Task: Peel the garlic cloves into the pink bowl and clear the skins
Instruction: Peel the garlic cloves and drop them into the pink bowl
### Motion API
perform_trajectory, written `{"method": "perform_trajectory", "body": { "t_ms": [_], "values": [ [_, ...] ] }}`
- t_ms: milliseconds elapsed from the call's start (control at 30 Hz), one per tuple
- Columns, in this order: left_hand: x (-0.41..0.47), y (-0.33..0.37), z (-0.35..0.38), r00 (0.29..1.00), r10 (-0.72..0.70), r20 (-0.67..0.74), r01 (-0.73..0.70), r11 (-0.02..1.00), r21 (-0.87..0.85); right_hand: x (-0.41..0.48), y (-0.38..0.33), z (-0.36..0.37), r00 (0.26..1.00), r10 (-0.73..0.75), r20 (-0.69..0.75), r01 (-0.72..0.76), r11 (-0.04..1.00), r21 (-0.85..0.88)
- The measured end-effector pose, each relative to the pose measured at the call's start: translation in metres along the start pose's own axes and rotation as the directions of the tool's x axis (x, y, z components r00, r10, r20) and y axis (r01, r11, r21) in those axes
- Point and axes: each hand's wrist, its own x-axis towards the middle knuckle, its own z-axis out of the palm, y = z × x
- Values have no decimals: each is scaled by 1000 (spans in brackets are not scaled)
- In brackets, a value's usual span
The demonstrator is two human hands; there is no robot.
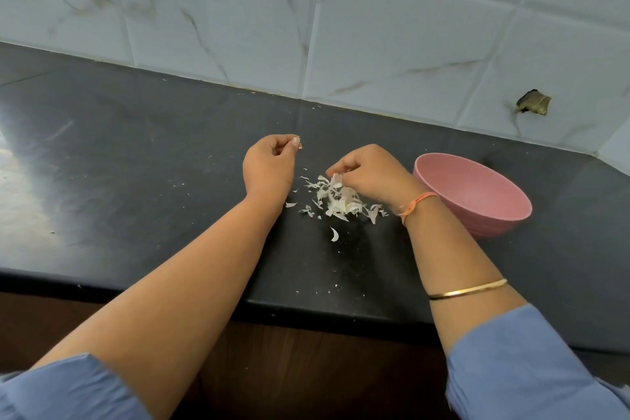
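A heap of white garlic skins (335,198) lies on the black counter (136,153) between my hands. My right hand (366,174) sits on the heap's right side, fingers curled round a bunch of skins. To the left, my left hand (269,164) is raised a little, its fingertips pinching a small white piece (297,140); I cannot tell whether it is skin or clove. The pink bowl (477,194) stands just right of my right wrist; no cloves are visible in the part of its inside that shows.
Loose skin flakes (334,234) and crumbs are scattered toward the counter's front edge (306,309). A tiled wall (341,27) runs behind the counter, with a broken hole (532,102) at the right. Glare covers the counter's far left.
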Motion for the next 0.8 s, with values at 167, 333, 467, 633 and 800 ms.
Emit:
{"method": "perform_trajectory", "body": {
  "t_ms": [167, 333, 467, 633, 800],
  "values": [
    [0, -1, -1, 997, -45, 62, 45, 999, 7, -6, 5, -17, 998, 66, -19, -66, 998, 10],
    [0, -2, 1, 986, -126, 108, 128, 992, -9, -17, 9, -14, 933, 302, 195, -265, 944, -196],
    [0, 0, 4, 958, -213, 195, 235, 967, -100, -21, 6, 3, 899, 352, 262, -334, 936, -110],
    [-2, 1, 5, 953, -218, 212, 252, 955, -154, -25, -11, 9, 890, 276, 363, -327, 941, 85],
    [-3, 2, 4, 952, -217, 216, 259, 946, -192, -20, -17, 12, 899, 256, 355, -335, 924, 182]
  ]
}}
